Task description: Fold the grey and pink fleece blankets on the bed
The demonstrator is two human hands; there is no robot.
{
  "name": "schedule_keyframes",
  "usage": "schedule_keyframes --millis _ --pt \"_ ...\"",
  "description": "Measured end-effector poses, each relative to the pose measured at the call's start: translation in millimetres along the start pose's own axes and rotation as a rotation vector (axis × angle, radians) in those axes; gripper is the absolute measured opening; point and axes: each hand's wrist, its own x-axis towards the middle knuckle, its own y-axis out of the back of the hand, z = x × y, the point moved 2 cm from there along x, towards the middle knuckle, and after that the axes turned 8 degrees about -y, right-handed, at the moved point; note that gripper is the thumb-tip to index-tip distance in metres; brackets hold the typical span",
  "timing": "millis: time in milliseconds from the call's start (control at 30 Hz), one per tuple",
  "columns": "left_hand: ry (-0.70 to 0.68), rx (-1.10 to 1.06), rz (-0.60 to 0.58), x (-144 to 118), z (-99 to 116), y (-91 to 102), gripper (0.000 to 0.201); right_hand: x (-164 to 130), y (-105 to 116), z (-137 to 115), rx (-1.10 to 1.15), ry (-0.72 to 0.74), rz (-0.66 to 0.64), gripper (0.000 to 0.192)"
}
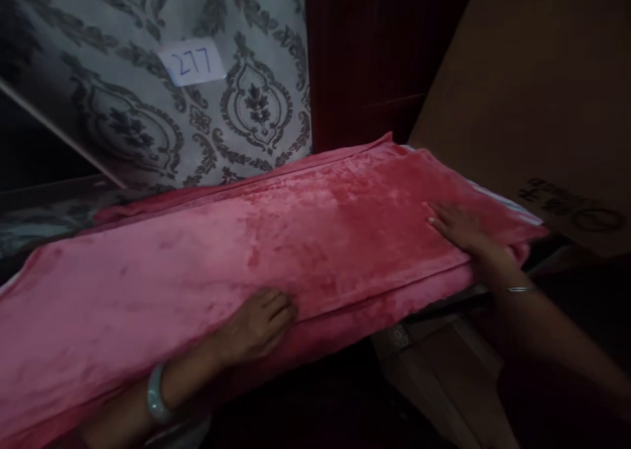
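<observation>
A long pink plush blanket (305, 232), folded into a wide strip, lies across a surface in front of me from lower left to right. My left hand (259, 323) rests on its near edge with the fingers curled against the fabric; a pale bangle sits on that wrist. My right hand (456, 227) lies flat on top of the blanket near its right end, fingers spread, with a thin metal bangle on the wrist. Neither hand holds a separate object.
Behind the blanket leans a grey damask-patterned panel (197, 87) with a paper label reading 277 (191, 62). A dark red wooden door (369, 54) stands behind the middle. A large cardboard box (537, 94) leans at the right, and another box (444, 370) sits below the blanket.
</observation>
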Motion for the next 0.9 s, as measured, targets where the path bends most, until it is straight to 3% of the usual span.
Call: schedule_keyframes --millis 133,233,300,433,533,700,900 --pt "0.229 0.070 -0.009 -43.5 9.7 9.3 0.029 -8.1 10.8 -3.2 0.019 0.093 0.056 0.056" --pt "0.328 0.100 -0.010 -70.0 18.4 8.7 0.031 -46.8 23.8 -38.1 0.100 0.290 0.251 0.050" --pt "0.374 0.113 -0.032 -83.7 22.8 7.0 0.030 -87.4 24.9 -73.4 0.179 0.424 0.311 0.041" --pt "0.462 0.121 -0.154 -98.0 22.6 6.1 0.035 -180.0 0.9 -149.7 0.364 0.794 0.095 0.016" --pt "0.513 0.116 -0.254 -99.0 16.7 7.2 0.044 -228.4 -25.2 -186.9 0.323 1.023 -0.021 0.015" --pt "0.526 0.104 -0.277 -95.1 9.7 14.5 0.043 -241.8 -54.2 -204.5 0.215 1.065 0.060 0.021" --pt "0.521 0.125 -0.217 -93.4 23.0 29.6 0.038 -235.8 -61.3 -205.3 0.200 1.064 0.243 0.029"
